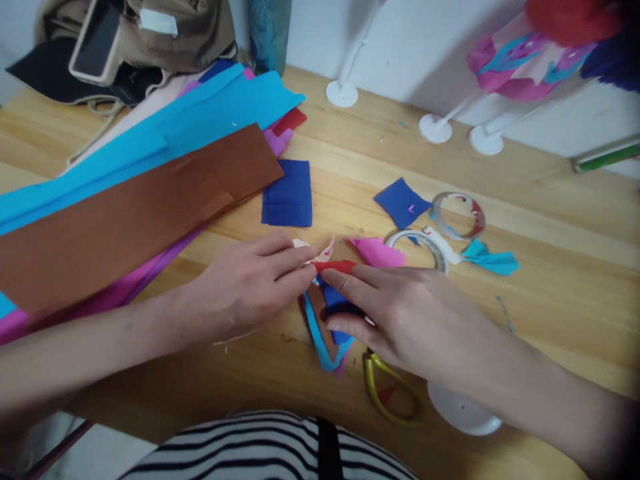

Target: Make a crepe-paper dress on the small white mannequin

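Note:
Between my two hands is a small cluster of crepe paper pieces in red, dark blue, brown and light blue. Fingers of my left hand are closed on its left edge, by a whitish scrap of paper. My right hand pinches the red crepe paper from the other side, its thumb over the dark blue layer. Below the fingers hangs a brown and light blue fold. The fingers partly hide where the pieces meet. Yellow-handled scissors lie under my right wrist, their blades hidden.
Long crepe paper sheets are stacked at left. Dark blue squares, a pink piece, a white tape roll and a clear tape roll lie ahead. White stands line the wall; a white round base sits near me.

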`<state>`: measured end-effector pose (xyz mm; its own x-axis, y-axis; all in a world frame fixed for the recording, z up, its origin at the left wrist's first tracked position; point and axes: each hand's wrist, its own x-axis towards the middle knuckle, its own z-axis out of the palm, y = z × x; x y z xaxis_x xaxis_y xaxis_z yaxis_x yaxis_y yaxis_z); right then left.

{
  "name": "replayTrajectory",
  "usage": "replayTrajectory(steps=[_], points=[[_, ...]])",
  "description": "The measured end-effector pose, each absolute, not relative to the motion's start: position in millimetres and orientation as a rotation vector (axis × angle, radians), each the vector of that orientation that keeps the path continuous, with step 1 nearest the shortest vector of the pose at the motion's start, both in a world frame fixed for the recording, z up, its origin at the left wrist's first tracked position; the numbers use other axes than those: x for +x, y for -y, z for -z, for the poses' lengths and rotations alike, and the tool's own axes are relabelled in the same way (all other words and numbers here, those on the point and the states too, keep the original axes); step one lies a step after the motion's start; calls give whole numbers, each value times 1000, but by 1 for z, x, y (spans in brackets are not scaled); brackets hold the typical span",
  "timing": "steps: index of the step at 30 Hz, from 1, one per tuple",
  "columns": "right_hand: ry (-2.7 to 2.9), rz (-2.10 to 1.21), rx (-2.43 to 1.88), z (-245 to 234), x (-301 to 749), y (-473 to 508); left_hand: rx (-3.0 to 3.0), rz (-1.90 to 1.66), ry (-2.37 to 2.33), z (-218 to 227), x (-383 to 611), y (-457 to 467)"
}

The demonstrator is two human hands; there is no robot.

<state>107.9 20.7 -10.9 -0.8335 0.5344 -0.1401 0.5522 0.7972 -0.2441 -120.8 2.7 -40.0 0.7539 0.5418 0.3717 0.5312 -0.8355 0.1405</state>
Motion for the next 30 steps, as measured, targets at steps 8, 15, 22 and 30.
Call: replayTrajectory(steps=[8,15,22,30], points=[[-3050,281,860,16,113,-20,2886,-714,-977,57,-115,0],[-3112,258,842,14,109,-19,2939,-841,-881,59,-112,-2],[-3098,703,964,13,130,-26,2999,-799,-803,60,-114,-7],[-3152,799,1087,13,142,-34,3019,-730,-800,58,-115,-8]])
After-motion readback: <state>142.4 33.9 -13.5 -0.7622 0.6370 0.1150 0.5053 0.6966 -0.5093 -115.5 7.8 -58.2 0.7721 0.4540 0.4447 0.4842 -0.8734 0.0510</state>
